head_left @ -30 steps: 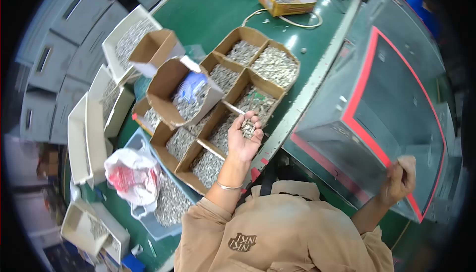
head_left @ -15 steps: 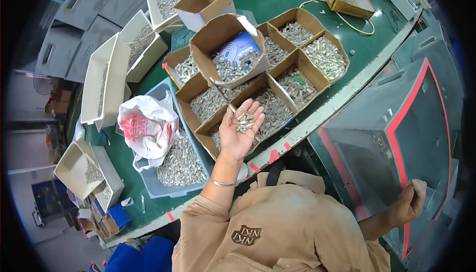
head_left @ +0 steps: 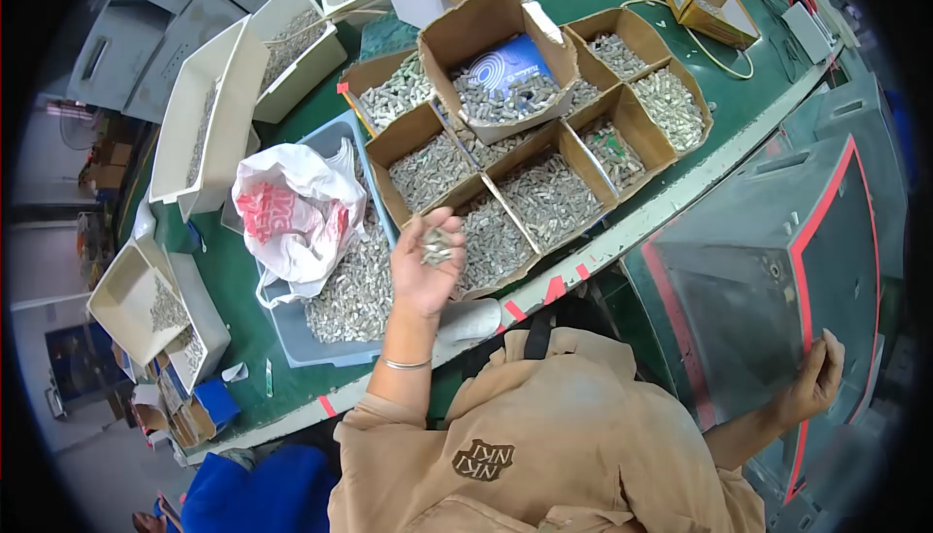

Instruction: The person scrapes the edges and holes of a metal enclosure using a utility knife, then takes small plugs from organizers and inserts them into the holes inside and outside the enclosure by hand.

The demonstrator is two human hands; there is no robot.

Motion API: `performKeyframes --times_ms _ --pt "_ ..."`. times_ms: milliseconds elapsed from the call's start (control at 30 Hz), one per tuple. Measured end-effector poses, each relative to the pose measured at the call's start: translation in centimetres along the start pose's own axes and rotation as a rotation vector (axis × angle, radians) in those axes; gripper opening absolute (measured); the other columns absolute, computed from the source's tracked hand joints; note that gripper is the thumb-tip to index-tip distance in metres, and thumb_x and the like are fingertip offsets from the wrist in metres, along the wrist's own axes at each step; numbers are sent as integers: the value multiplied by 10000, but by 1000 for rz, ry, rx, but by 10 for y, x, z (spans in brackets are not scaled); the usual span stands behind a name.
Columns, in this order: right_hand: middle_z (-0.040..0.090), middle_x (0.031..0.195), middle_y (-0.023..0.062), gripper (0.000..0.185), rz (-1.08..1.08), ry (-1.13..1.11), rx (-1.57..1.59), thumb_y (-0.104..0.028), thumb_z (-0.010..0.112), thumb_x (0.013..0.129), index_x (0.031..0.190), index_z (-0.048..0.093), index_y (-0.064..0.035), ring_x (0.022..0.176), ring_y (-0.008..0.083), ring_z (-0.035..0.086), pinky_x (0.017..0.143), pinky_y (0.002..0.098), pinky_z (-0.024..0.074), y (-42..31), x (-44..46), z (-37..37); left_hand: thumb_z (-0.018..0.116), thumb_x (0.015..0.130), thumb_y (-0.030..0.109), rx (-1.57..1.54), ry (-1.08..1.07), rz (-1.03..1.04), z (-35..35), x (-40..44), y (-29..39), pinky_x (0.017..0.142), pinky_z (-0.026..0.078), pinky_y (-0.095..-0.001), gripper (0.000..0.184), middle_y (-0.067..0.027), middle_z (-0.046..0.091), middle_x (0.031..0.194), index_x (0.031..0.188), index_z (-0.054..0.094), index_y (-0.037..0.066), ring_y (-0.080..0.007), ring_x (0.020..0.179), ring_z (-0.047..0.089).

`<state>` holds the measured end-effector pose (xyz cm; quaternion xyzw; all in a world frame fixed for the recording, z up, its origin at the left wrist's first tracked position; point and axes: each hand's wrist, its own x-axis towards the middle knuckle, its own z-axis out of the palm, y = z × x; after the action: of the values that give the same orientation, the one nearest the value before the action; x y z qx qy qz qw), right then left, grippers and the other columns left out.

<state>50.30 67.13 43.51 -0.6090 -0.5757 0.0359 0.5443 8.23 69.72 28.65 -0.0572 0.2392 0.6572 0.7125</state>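
Observation:
Small metal pieces (head_left: 437,246) lie in the cupped palm of my left hand (head_left: 426,266), which is turned up with its fingers curled round them. It is over the near left corner of a divided cardboard box (head_left: 544,253), whose compartments hold many similar small pieces. To its left is a blue tray (head_left: 335,353) of pieces, partly covered by a white and red plastic bag (head_left: 292,217). My right hand (head_left: 818,378) is closed at the red edge of a grey machine (head_left: 739,290); what its fingers hold, if anything, is hidden.
A small cardboard box (head_left: 501,67) with a blue card sits on the divided box. White bins (head_left: 219,110) stand at the left, another pair (head_left: 136,309) nearer. A yellow box (head_left: 705,3) is at the back right. Blue clothing of another person (head_left: 262,494) shows below left.
The view has shifted, so the boxes appear farther left at first, then farther right. My left hand has moved left toward the blue tray, with pieces in it. My right hand stays at the red edge.

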Motion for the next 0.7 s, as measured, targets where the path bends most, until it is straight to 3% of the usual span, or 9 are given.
performKeyframes --times_ms 100,200,300,333,433,467,567,633,700 --pt "435 709 6 109 30 4 -33 7 474 809 866 556 51 570 48 329 496 179 234 0 1 1 446 841 227 26 102 74 -17 -20 30 478 462 -266 266 -117 575 765 901 543 -14 -187 577 550" --pt "440 719 -3 105 64 48 -70 0 487 808 867 560 47 587 43 341 510 172 246 2 2 3 454 835 205 101 86 169 -24 -41 54 499 439 -257 243 -106 566 754 914 539 -9 -173 582 538" --pt "448 727 -13 99 94 40 -81 -6 500 805 864 564 40 611 41 360 535 165 267 -1 2 4 458 819 177 578 537 432 -12 -52 51 629 425 -273 242 -107 573 808 924 550 -21 -178 697 535" --pt "452 729 -16 96 103 26 -81 -8 505 804 862 566 37 620 41 368 544 163 275 -3 3 5 453 802 129 947 537 589 -21 -50 51 774 379 -303 232 -98 576 872 943 567 -16 -196 854 511" --pt "461 732 -19 93 71 11 -115 -19 506 807 855 573 24 625 42 382 559 157 290 -5 4 7 459 790 97 1796 684 1097 -22 -42 46 869 323 -316 227 -99 578 891 958 585 11 -194 973 467" --pt "463 733 -18 90 53 12 -109 -19 508 805 852 574 22 624 42 384 558 157 292 -5 4 8 460 772 51 1741 633 1170 -17 -37 41 865 346 -334 213 -118 582 871 941 590 35 -211 971 493" --pt "468 731 -14 82 30 11 -94 -15 515 799 844 575 17 623 44 388 555 158 296 -9 4 10 465 750 24 1409 311 714 29 -18 7 815 390 -331 202 -128 586 885 912 586 24 -221 918 531" --pt "467 728 -9 76 66 8 -61 -7 520 792 839 574 19 623 48 391 554 161 299 -7 3 7 465 747 12 1556 -48 657 43 11 -25 734 429 -331 175 -123 587 878 879 580 17 -268 823 555" --pt "468 719 2 67 47 -6 -65 8 528 781 828 571 25 632 57 402 558 168 308 -12 3 5 477 757 42 1807 -400 670 63 40 -52 745 421 -348 163 -135 569 894 887 573 19 -282 844 532"
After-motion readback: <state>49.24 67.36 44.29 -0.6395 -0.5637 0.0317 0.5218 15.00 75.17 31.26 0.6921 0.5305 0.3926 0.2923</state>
